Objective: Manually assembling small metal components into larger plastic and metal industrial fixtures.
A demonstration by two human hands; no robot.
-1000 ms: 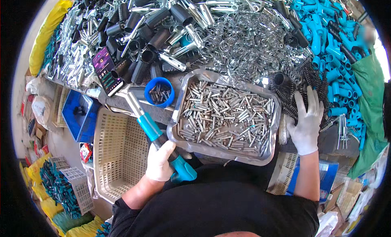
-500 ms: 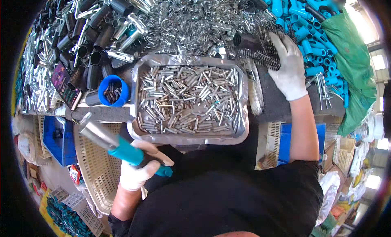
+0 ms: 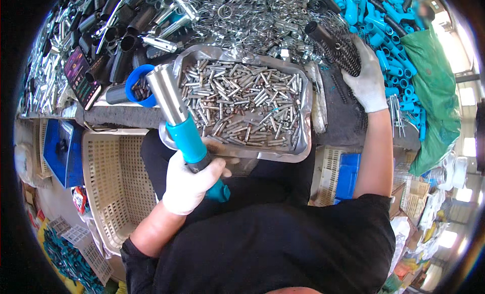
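The steel-and-teal tool (image 3: pixel 184 127), gripped in the left hand (image 3: pixel 189 185), has been raised over the tray (image 3: pixel 303 142); the right hand (image 3: pixel 366 79), fingers spread, is now laid on the black springs (image 3: pixel 336 44).

The setting is a small-parts assembly workshop or hardware factory bench. The work surface is heaped with bulk metal components: loose steel rings (image 3: pixel 252 21), black tubes (image 3: pixel 121 46) and blue plastic handles (image 3: pixel 394 36). A metal tray (image 3: pixel 303 147) holds short silver pins sorted for use. Perforated plastic crates (image 3: pixel 108 178) stand below the bench, with further baskets stacked on the floor.
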